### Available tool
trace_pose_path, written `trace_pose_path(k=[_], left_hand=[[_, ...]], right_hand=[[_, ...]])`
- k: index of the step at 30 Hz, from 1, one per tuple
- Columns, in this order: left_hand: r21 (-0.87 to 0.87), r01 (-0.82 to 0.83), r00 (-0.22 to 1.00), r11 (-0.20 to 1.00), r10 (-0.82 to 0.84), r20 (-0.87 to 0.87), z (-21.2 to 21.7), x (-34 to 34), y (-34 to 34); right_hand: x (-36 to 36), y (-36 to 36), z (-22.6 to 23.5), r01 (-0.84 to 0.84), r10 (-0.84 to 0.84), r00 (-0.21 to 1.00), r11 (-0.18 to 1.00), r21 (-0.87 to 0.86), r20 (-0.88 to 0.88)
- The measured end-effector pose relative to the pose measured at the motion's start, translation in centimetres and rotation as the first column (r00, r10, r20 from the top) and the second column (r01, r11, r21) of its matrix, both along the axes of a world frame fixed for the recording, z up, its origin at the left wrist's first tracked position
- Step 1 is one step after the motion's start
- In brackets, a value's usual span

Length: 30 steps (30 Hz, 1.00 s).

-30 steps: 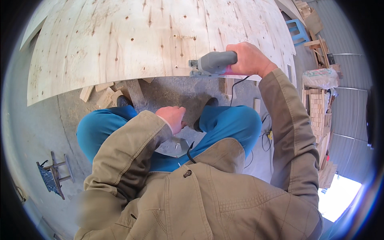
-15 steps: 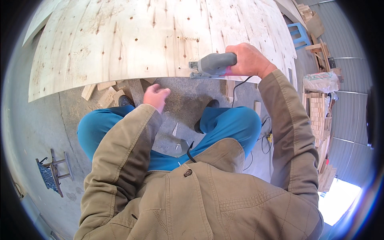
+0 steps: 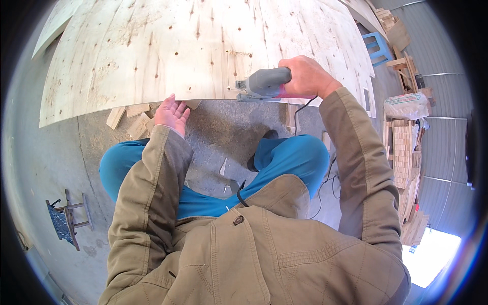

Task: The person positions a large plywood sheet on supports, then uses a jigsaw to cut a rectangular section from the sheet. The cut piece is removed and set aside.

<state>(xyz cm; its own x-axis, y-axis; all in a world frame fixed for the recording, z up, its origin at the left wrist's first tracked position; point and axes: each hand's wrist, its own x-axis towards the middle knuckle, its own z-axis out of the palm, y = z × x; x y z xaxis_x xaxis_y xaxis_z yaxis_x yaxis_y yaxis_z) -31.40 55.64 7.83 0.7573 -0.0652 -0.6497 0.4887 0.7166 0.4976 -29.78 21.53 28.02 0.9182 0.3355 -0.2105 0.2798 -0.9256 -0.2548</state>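
Crouched over a concrete floor (image 3: 51, 152), a person grips a grey power saw (image 3: 262, 84) with the right hand (image 3: 305, 76), fingers clamped around its handle, the tool seated on the near edge of a large plywood sheet (image 3: 193, 46). The left hand (image 3: 172, 113) is open, fingers spread, just below that edge and well to the left of the saw, holding nothing. Wood offcuts (image 3: 129, 119) lie just beyond the left hand. The saw's power cord (image 3: 305, 109) hangs beneath the right hand; it could snag on the knee or stray into the cut. The blade is hidden under the sheet, and whether the left hand touches the plywood is hard to tell.
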Motion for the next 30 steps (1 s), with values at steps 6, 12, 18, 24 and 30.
trace_pose_path(k=[6, 12, 18, 24, 30], left_hand=[[-0.016, -0.01, 1.0, 1.0, 0.009, -0.01, 1.1, -0.1, -0.1], [-0.028, 0.022, 0.999, 0.999, -0.021, 0.031, 1.1, -0.2, 0.1], [-0.022, 0.007, 1.0, 1.0, -0.007, 0.015, 0.6, -0.1, 0.1], [-0.022, 0.011, 1.0, 1.0, -0.011, 0.027, 0.6, -0.2, 0.1], [-0.027, 0.014, 0.999, 1.0, -0.013, 0.03, 0.9, -0.3, 0.1]], right_hand=[[0.3, 0.3, -0.1, -0.003, 0.003, 1.0, 1.0, 0.002, 0.002], [0.5, 1.0, 0.1, 0.027, -0.027, 0.999, 1.0, 0.0, -0.038], [0.6, 1.6, 0.1, 0.011, -0.011, 1.0, 1.0, -0.004, -0.029], [0.7, 2.0, 0.0, -0.005, 0.005, 1.0, 1.0, 0.012, -0.021], [0.9, 2.3, -0.2, -0.011, 0.011, 1.0, 1.0, -0.006, 0.0]])
